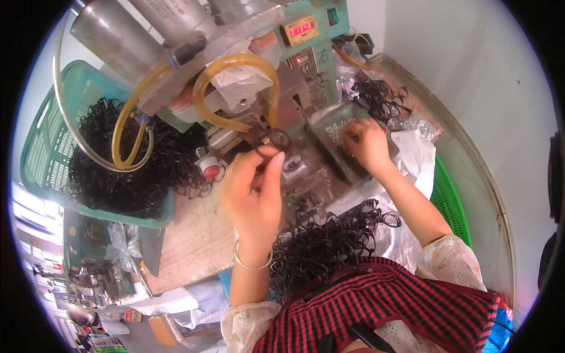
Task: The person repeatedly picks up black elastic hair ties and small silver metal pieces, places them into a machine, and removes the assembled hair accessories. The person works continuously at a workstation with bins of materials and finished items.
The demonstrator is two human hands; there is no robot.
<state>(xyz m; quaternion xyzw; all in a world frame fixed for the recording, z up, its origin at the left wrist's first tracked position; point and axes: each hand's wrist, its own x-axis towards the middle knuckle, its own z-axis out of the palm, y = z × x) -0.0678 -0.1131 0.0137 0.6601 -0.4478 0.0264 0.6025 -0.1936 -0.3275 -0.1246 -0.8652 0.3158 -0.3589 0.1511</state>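
Note:
My left hand, with a bracelet at the wrist, is raised at the front of a green machine. Its thumb and forefinger pinch a thin black ring-shaped piece beside the machine's working head. Over a dark metal tray to the right, my right hand has its fingers curled together among small silvery parts. Whatever those fingertips hold is hidden. A heap of similar black curled pieces lies close in front of me, against a red-and-black checked apron.
A teal basket full of black curled pieces stands on the left of the wooden table. Yellow hoses loop from the machine. More black pieces lie at the back right. A green basket stands beyond my right arm, near the wall.

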